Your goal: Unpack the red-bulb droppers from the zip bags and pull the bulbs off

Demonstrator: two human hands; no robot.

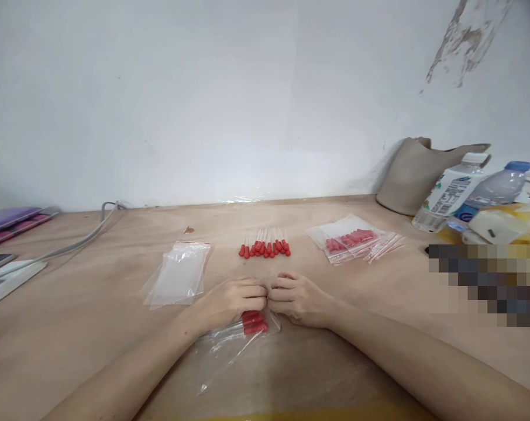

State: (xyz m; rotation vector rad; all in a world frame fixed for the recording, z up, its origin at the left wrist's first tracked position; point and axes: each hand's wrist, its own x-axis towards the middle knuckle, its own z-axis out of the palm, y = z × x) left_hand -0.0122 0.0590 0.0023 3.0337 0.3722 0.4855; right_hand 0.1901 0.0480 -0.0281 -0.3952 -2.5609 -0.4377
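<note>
Head view showed me the left hand (243, 298) and right hand (298, 298) curled narrow and nearly meeting over the table (93, 327), both pinching the upper edge of a clear bag (219, 354); their thumbs were hidden from me. The bag lay partly beneath the left hand, with red pieces (254, 323) bunched near the held edge. I judged that crowding the main risk: a piece caught in the edge could keep it from closing, and hard pressing there could tear the thin plastic. If either pinch slipped, the contents might slide out. Just beyond the fingers lay loose red-tipped sticks (265, 248); a careless knuckle could scatter them. Flat bags (179, 275) to the left could catch on the forearm.
</note>
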